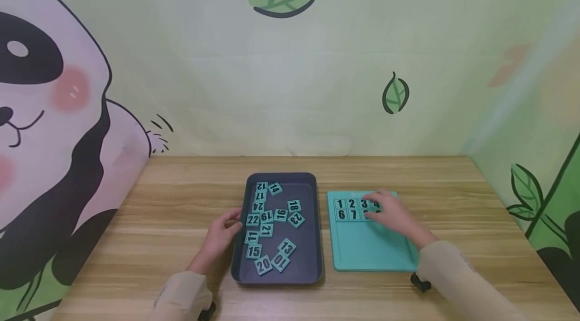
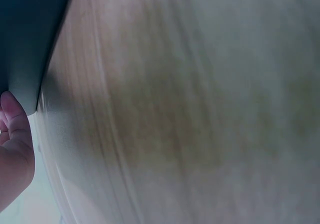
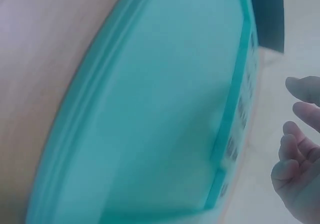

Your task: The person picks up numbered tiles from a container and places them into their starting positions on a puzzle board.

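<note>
My left hand (image 1: 218, 238) is at the left side of a dark blue-grey tray (image 1: 312, 240), fingers loosely bent and touching its outer wall. The left wrist view has the thumb (image 2: 14, 111) right at the tray wall. Loose turquoise number tiles lie in the tray, among them 22 (image 1: 253, 220), 15 (image 1: 254, 251) and 23 (image 1: 296, 219), some turned or upside down. Over the turquoise board (image 1: 367, 250) hovers my right hand (image 1: 393, 214), fingers apart with nothing visible between them. Tiles such as 1 (image 1: 339, 204) and 7 (image 1: 354, 215) fill its upper rows; the hand hides part of them.
Tray and board stand side by side on a wood-grain table (image 1: 181, 180), a narrow gap between them. Behind the table's far edge rises a pale green backdrop (image 1: 317, 84) printed with leaves and a panda. More bare wood shows right of the board.
</note>
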The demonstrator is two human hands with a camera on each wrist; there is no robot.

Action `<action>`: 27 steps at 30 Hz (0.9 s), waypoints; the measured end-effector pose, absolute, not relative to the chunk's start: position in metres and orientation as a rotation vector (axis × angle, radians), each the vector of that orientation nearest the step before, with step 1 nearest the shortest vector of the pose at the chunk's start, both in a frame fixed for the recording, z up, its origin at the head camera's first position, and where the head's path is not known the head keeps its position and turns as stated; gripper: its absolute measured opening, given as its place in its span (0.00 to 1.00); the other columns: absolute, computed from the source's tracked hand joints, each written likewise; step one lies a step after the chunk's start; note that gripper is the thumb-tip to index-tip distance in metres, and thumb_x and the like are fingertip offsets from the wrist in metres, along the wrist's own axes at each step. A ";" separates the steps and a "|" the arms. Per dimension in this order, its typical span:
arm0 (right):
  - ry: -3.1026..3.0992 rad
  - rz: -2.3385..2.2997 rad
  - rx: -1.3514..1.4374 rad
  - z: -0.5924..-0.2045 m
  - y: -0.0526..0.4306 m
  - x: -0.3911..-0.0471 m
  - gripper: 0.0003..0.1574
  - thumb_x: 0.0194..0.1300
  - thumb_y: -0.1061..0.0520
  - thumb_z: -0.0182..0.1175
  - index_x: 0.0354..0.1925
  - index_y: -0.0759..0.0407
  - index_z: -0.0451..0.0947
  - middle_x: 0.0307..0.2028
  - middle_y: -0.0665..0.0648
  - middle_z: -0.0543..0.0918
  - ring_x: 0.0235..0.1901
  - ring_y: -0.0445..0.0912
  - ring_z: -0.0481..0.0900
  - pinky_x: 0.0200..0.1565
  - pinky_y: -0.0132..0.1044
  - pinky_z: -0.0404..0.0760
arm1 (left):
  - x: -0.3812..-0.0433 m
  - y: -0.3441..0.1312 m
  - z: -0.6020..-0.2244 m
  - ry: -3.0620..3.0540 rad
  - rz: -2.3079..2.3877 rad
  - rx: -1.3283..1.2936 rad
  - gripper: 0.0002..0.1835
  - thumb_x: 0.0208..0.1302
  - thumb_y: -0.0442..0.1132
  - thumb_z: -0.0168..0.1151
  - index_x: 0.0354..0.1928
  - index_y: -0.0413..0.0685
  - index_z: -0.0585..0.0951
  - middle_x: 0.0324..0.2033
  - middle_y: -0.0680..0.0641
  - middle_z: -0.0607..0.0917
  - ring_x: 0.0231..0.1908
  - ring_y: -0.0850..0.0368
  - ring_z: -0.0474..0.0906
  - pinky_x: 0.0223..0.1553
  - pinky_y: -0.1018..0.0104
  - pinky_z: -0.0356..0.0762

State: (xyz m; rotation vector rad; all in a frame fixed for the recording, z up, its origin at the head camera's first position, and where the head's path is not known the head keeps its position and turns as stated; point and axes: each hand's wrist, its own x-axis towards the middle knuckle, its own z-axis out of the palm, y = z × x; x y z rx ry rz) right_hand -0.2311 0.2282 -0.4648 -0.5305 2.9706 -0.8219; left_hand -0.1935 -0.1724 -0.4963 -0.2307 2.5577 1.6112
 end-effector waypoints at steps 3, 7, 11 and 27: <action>2.944 -0.835 -0.557 -0.463 0.216 -0.230 0.25 0.51 0.56 0.62 0.48 0.61 0.74 0.43 0.61 0.75 0.42 0.53 0.74 0.38 0.43 0.76 | -0.192 -0.172 -0.496 2.578 1.615 -0.211 0.21 0.61 0.35 0.49 0.57 0.46 0.69 0.51 0.41 0.73 0.52 0.43 0.70 0.49 0.54 0.73; 2.910 -0.854 -0.614 -0.458 0.200 -0.228 0.24 0.51 0.56 0.62 0.48 0.60 0.74 0.42 0.60 0.75 0.38 0.51 0.74 0.33 0.37 0.74 | -0.192 -0.172 -0.496 2.617 1.605 -0.182 0.20 0.61 0.34 0.49 0.56 0.44 0.70 0.49 0.40 0.74 0.49 0.43 0.72 0.45 0.56 0.75; 2.870 -0.862 -0.725 -0.451 0.182 -0.224 0.24 0.52 0.56 0.62 0.48 0.60 0.74 0.42 0.60 0.75 0.30 0.46 0.73 0.29 0.31 0.71 | -0.193 -0.173 -0.497 2.582 1.616 -0.219 0.20 0.61 0.35 0.49 0.57 0.46 0.70 0.50 0.42 0.74 0.50 0.45 0.72 0.46 0.57 0.75; 2.661 -0.717 -1.124 -0.446 0.102 -0.196 0.21 0.53 0.56 0.60 0.48 0.56 0.75 0.45 0.52 0.75 0.34 0.42 0.74 0.35 0.30 0.75 | -0.194 -0.173 -0.496 2.564 1.615 -0.221 0.21 0.61 0.35 0.49 0.58 0.46 0.69 0.50 0.41 0.73 0.50 0.46 0.72 0.45 0.59 0.76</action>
